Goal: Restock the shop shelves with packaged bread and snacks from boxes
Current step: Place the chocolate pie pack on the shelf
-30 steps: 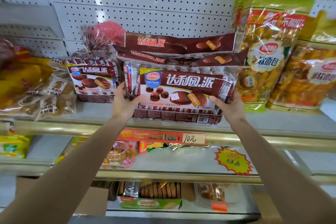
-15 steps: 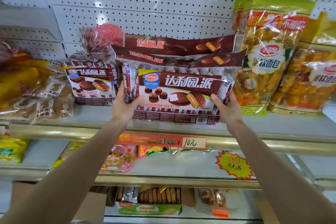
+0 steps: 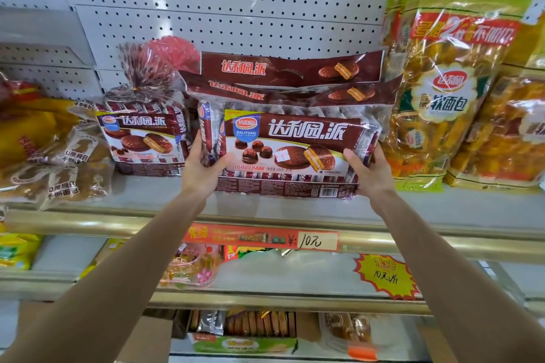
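A wide brown chocolate pie pack stands upright at the front of the upper shelf. My left hand grips its left end, thumb across the front. My right hand grips its right end the same way. Two more brown pie packs stand behind it against the pegboard. A smaller tied bag of the same pies sits just to the left.
Tall yellow soft-bread bags stand close on the right. Clear bread bags lie at the far left. A red price strip marks the shelf edge. Lower shelves hold snack packs and a biscuit box.
Both hands have lifted the front pie pack slightly and tipped it more upright against the packs behind. The view has shifted a little.
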Demonstrator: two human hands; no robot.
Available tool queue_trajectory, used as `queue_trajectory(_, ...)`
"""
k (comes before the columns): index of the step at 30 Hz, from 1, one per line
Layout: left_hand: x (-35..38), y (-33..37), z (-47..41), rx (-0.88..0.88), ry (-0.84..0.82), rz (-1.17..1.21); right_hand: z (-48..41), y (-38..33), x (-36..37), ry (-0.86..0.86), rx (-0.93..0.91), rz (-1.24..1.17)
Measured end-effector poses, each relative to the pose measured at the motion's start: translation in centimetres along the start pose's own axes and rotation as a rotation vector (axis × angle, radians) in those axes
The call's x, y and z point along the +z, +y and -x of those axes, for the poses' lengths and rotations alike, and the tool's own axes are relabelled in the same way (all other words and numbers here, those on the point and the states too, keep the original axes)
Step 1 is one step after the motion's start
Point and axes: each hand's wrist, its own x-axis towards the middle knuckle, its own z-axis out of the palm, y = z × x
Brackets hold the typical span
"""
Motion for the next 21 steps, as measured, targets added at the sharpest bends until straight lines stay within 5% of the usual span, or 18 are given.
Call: queue_trajectory(21,1.0,-0.2,-1.5,0.013,0.010,-0.020,-2.4,0.3,0.6,-0.003,0.004,0.001)
